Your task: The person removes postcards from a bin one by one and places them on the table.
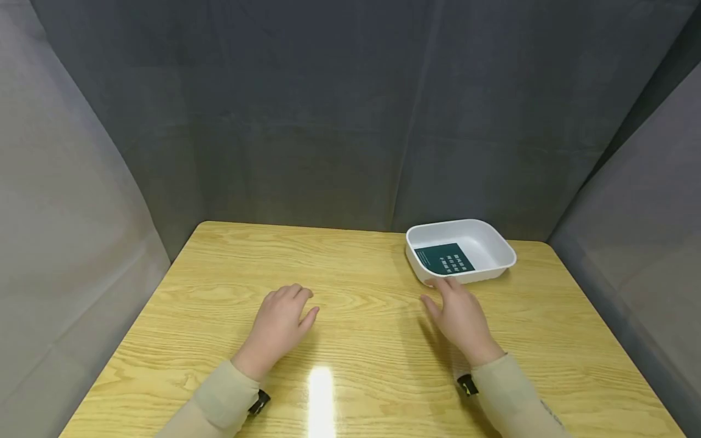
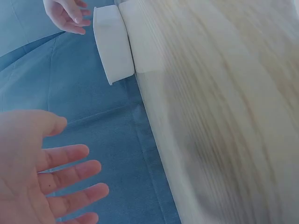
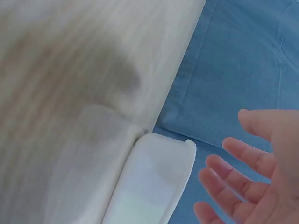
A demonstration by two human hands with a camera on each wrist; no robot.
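My left hand (image 1: 282,319) hovers palm down over the middle of the wooden table (image 1: 356,340), fingers relaxed and holding nothing; the left wrist view shows its spread fingers (image 2: 70,175). My right hand (image 1: 460,313) is also palm down with loose fingers, its fingertips close to the near rim of a white plastic tray (image 1: 495,243). Whether they touch the rim I cannot tell. A dark green card with white print (image 1: 443,257) lies flat inside the tray. The right wrist view shows the tray's edge (image 3: 159,182) beside my open fingers (image 3: 238,179).
Grey fabric walls (image 1: 328,121) close in the table at the back and both sides. The tray stands at the back right, near the table's far edge. A bright light reflection (image 1: 321,395) lies on the wood between my sleeves.
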